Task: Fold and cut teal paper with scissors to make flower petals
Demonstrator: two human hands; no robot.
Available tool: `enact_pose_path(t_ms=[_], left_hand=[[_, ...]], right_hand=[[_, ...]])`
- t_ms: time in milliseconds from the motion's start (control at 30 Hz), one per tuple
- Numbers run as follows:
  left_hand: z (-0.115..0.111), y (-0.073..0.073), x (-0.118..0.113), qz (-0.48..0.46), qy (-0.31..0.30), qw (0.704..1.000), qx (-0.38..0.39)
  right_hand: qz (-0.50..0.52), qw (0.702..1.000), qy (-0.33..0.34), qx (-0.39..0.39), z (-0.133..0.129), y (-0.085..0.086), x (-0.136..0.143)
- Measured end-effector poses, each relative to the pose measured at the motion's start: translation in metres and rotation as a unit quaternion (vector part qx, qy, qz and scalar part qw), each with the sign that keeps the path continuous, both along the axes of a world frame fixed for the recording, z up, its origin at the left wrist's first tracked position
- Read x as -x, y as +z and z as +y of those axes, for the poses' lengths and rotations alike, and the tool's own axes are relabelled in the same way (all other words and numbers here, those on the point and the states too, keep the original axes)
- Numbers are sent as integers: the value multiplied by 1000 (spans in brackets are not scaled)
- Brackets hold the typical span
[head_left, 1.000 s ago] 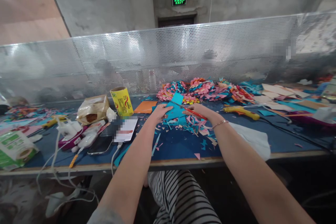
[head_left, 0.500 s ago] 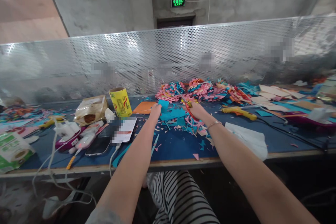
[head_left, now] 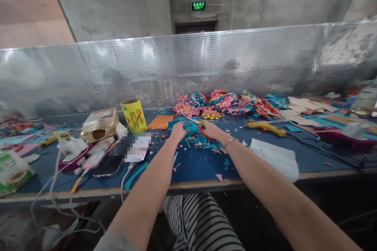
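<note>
My right hand [head_left: 212, 130] grips a pair of scissors [head_left: 191, 119] by the red-orange handles, with the metal blades reaching left toward my other hand. The fingers of my left hand [head_left: 178, 131] are closed on a blue sheet piece [head_left: 171, 124], whose edge shows beside the thumb; whether it is felt or paper I cannot tell. Blue offcuts [head_left: 196, 136] lie under and between both hands. Just behind them sit bundles of pink, blue and orange petal-like strips [head_left: 191, 104], and a yellow flower-like piece [head_left: 211, 113].
An orange sheet [head_left: 161, 122], a yellow tube [head_left: 134, 116] and a paper bag [head_left: 100, 124] stand left. Phones [head_left: 108, 165] and white cables lie near the front edge. On the right are a yellow glue gun [head_left: 266, 127] and a white cloth [head_left: 275, 159]. A perforated metal screen [head_left: 153, 70] runs behind.
My right hand has moved left with the scissors, closer to my left hand. The blades now lie flatter, beside the left fingers. The blue piece has shifted and shows less.
</note>
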State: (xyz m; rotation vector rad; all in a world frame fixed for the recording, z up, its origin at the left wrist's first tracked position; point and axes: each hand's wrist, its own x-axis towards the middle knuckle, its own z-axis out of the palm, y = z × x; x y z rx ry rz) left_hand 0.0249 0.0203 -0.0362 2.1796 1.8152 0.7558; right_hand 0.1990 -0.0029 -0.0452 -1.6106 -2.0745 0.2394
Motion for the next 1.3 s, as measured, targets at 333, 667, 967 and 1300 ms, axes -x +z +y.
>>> enact_pose_path(t_ms=[333, 667, 967, 1300], left_hand=[[-11, -3, -3, 30, -84, 996, -14], [-7, -9, -4, 34, -115, 993, 8], [-9, -7, 0, 32, -121, 992, 24], [-7, -5, 3, 77, -94, 992, 16]], right_hand=[[-46, 997, 68, -12, 1, -7, -1], [-22, 992, 123, -13, -6, -2, 2], [-16, 996, 87, -21, 1, -7, -2], [30, 998, -43, -34, 10, -3, -20]])
